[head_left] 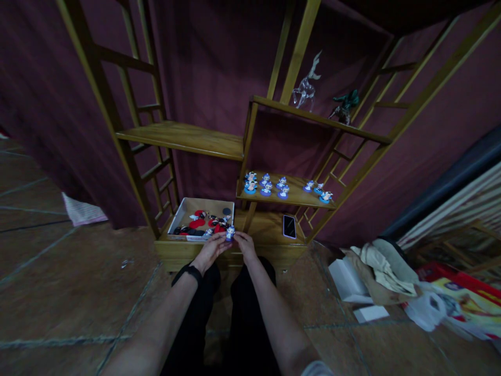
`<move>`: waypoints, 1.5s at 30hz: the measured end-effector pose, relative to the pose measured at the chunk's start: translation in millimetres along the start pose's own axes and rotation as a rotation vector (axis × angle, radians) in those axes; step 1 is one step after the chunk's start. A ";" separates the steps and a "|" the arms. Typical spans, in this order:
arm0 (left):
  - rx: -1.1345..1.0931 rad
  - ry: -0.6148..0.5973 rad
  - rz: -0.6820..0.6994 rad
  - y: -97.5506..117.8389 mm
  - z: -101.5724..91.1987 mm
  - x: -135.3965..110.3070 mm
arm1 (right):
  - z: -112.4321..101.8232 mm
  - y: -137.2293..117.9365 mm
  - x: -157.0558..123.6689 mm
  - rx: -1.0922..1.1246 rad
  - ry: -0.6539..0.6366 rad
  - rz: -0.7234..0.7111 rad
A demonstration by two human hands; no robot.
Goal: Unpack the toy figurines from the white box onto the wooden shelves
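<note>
Both my hands meet in front of the wooden shelf unit's bottom board (270, 224), pinching one small blue-and-white figurine (230, 233) between them. My left hand (212, 248) holds it from the left, my right hand (245, 244) from the right, fingers closed on it. Just behind stands a shallow white box (183, 209) with several red, black and white figurine parts. Several matching blue-based figurines (266, 186) stand in rows on the low shelf (301, 197) above and to the right.
A phone (289, 226) lies on the bottom board right of my hands. A glass deer (306, 86) and a dark green figure (345, 106) stand on the upper shelf. Cloth, white boxes and papers (387, 271) lie on the tiled floor at right.
</note>
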State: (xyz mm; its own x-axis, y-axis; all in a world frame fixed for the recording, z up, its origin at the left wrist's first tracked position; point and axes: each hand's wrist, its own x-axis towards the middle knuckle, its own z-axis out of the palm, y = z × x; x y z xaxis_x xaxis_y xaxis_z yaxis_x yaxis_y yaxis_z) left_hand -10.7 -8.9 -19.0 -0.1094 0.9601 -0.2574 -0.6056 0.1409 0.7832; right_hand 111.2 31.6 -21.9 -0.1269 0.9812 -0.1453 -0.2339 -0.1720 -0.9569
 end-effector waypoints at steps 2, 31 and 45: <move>-0.003 -0.007 -0.002 -0.2 0.6 -0.6 | -0.1 0.8 0.2 0.003 -0.016 -0.012; 0.101 -0.068 0.015 2.0 4.0 -8.6 | -5.3 3.2 1.6 -0.061 -0.076 0.011; 0.193 -0.071 0.074 6.3 3.3 -10.0 | -3.4 0.4 -1.6 -0.032 -0.034 0.029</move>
State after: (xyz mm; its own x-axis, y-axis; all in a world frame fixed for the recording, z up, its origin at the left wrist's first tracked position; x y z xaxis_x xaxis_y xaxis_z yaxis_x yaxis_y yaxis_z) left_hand -10.9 -16.8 -9.6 -0.0875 0.9832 -0.1602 -0.4350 0.1069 0.8940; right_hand 114.6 30.2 -22.9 -0.1658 0.9722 -0.1654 -0.1988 -0.1973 -0.9600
